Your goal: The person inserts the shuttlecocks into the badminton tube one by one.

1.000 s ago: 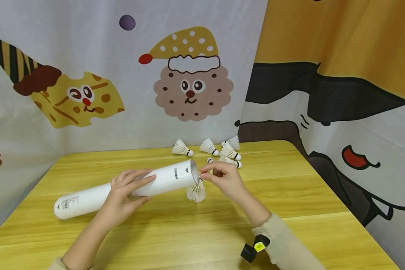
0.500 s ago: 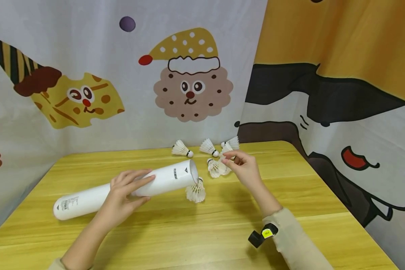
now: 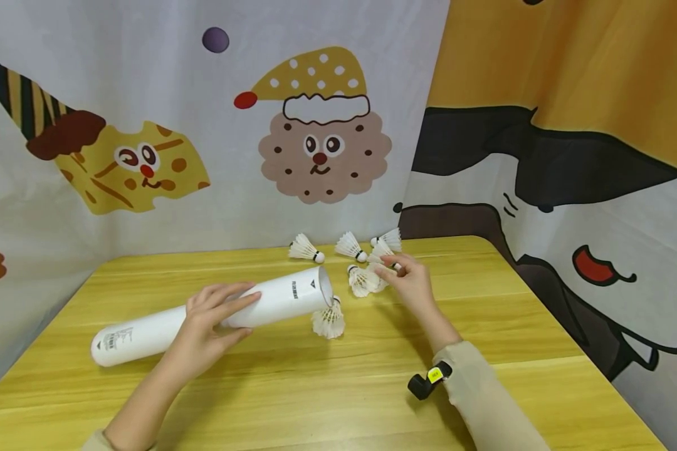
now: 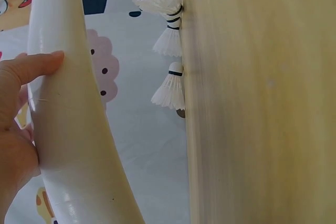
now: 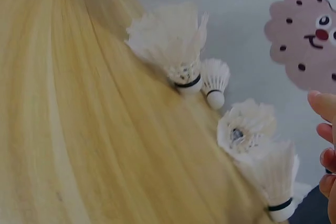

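Observation:
My left hand [image 3: 209,322] grips a long white shuttlecock tube [image 3: 276,299] around its middle, the tube tilted with its open mouth raised to the right. In the left wrist view the thumb lies along the tube [image 4: 79,103]. Beside the mouth rests a feather shuttlecock [image 3: 328,321] on the table. My right hand [image 3: 412,285] is over the shuttlecock cluster at the back, fingers loosely bent near a shuttlecock [image 3: 362,282]. In the right wrist view these fingertips [image 5: 323,103] hold nothing visible and stand apart from the shuttlecocks [image 5: 281,182].
Further shuttlecocks lie along the table's back edge, one to the left [image 3: 304,248] and one near the middle [image 3: 350,245]. The wooden table [image 3: 293,394] ends at a printed curtain [image 3: 203,225]. A small black camera [image 3: 429,379] sits on my right wrist.
My right hand has left the tube's mouth and moved right to the shuttlecock cluster, then shifted slightly lower. The left hand and tube have kept their place.

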`<move>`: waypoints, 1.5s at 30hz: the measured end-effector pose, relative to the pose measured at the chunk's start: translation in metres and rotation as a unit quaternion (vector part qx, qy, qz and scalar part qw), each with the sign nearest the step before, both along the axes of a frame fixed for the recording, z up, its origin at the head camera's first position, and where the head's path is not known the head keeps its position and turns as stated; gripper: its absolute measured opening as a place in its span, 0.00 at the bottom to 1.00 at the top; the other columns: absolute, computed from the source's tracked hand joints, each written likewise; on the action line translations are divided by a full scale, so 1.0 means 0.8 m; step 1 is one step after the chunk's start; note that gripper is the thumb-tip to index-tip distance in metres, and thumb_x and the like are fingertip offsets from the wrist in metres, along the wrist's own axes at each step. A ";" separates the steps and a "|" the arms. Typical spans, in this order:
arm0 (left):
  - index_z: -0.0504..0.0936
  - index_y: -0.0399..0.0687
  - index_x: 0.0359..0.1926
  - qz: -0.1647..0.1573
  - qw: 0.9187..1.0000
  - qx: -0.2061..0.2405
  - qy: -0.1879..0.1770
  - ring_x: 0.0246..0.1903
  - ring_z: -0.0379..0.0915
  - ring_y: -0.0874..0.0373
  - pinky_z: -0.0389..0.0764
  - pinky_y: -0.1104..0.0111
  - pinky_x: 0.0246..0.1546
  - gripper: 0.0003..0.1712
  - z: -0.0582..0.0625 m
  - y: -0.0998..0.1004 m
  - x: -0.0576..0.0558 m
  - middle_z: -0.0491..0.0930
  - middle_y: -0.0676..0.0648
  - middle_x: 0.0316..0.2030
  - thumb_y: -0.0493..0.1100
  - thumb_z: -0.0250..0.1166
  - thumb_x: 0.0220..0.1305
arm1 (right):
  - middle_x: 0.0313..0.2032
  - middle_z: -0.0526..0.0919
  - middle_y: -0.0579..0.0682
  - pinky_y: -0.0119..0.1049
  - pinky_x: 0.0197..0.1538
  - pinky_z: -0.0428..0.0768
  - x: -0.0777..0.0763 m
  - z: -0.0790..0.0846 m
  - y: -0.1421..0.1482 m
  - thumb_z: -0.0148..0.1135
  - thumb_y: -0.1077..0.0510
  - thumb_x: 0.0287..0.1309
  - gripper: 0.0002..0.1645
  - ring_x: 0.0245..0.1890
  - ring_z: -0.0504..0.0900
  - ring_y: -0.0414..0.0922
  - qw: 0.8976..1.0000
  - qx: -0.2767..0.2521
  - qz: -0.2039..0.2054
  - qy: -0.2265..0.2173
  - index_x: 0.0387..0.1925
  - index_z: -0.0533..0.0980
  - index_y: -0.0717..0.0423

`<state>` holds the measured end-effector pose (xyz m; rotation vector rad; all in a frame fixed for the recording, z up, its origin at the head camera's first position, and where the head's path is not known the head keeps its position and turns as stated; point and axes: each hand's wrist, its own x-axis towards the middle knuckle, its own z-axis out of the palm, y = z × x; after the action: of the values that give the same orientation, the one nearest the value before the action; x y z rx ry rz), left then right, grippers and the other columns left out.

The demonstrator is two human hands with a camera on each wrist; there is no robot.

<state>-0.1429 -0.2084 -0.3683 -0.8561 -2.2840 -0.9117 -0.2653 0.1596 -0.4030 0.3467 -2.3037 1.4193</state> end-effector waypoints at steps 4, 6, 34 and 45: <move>0.81 0.50 0.56 -0.001 1.000 0.001 -0.002 0.57 0.61 0.50 0.49 0.54 0.52 0.42 0.000 0.000 0.000 0.74 0.45 0.58 0.27 0.79 0.34 | 0.40 0.83 0.56 0.32 0.29 0.69 -0.008 -0.012 0.002 0.73 0.59 0.50 0.18 0.25 0.70 0.45 1.000 0.007 -0.006 -0.007 0.44 0.83 0.63; 0.81 0.50 0.56 -0.001 1.000 0.001 -0.002 0.57 0.61 0.50 0.49 0.54 0.52 0.42 0.000 0.000 0.000 0.74 0.45 0.58 0.27 0.79 0.34 | 0.41 0.83 0.56 0.33 0.31 0.70 -0.011 -0.017 0.003 0.74 0.59 0.50 0.19 0.27 0.71 0.46 1.000 0.009 -0.007 -0.012 0.44 0.83 0.62; 0.80 0.51 0.57 -0.008 1.000 0.000 -0.006 0.57 0.61 0.50 0.50 0.52 0.50 0.42 0.002 0.000 0.001 0.73 0.48 0.60 0.27 0.79 0.35 | 0.40 0.84 0.54 0.37 0.30 0.72 0.000 -0.034 0.022 0.73 0.63 0.47 0.15 0.25 0.74 0.45 0.994 0.097 -0.054 -0.007 0.41 0.85 0.59; 0.80 0.51 0.57 -0.010 1.000 -0.001 -0.006 0.57 0.61 0.51 0.50 0.53 0.50 0.41 0.001 0.000 0.000 0.74 0.44 0.59 0.29 0.79 0.36 | 0.39 0.83 0.51 0.44 0.38 0.74 0.005 -0.034 0.014 0.75 0.44 0.46 0.27 0.38 0.79 0.50 0.978 0.161 -0.115 -0.072 0.46 0.82 0.54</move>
<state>-0.1426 -0.2085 -0.3675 -0.8769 -2.2906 -0.9262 -0.2617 0.1711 -0.4304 0.0638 -2.5967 0.9903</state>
